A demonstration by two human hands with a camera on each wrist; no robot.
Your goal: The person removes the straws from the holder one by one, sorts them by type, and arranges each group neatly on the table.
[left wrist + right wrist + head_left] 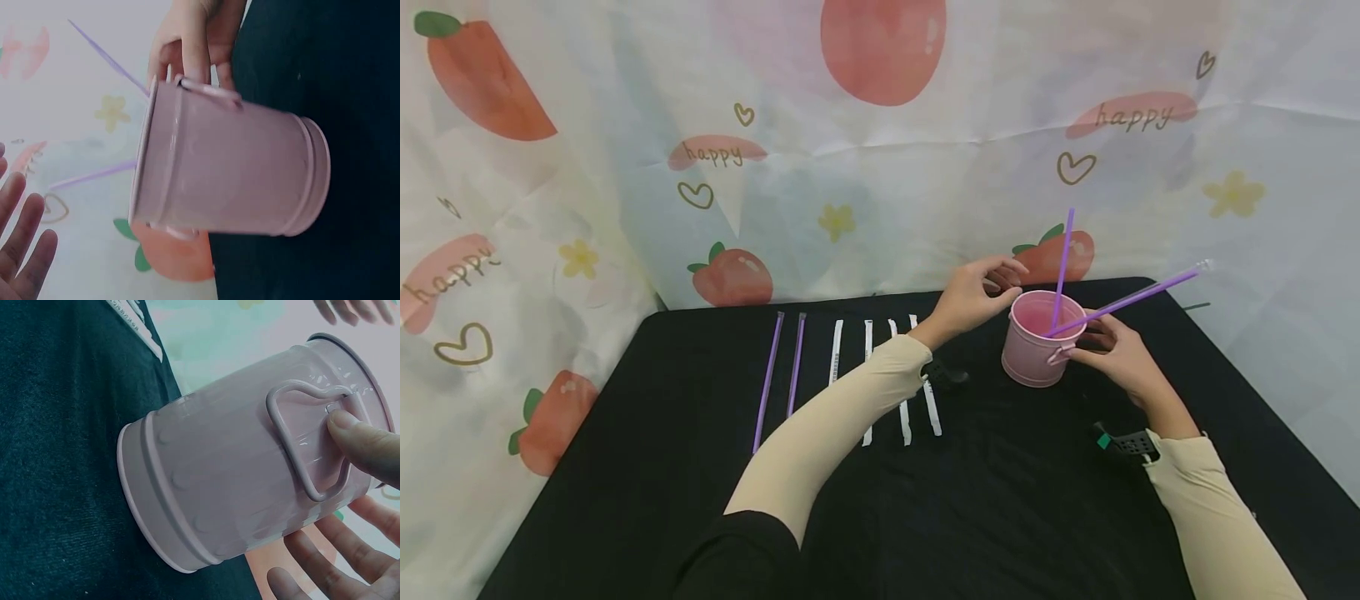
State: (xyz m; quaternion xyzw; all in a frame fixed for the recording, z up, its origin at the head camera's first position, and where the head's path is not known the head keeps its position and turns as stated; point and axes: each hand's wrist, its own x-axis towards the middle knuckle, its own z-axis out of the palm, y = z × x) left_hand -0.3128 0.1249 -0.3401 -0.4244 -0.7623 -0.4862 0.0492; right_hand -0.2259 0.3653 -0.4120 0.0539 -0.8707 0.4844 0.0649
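A pink metal bucket [1030, 357] stands at the right of the black table. Two purple drinking straws lean inside it: one nearly upright straw [1064, 254], and one straw [1138, 295] tilted far right with a clear wrapper at its end. My right hand [1116, 350] holds the bucket's right side; in the right wrist view, its thumb [362, 444] lies by the small wire handle [289, 447] and the fingers reach toward the far side. My left hand [973, 293] hovers left of the rim, fingers loose and holding nothing; the left wrist view shows those fingertips [28, 231] apart from the bucket.
Left of the bucket, several white paper-wrapped straws [931, 408] lie in a row, partly hidden by my left arm. Two purple straws [767, 383] in clear wrappers lie farther left. A printed curtain [910, 183] hangs behind the table's back edge.
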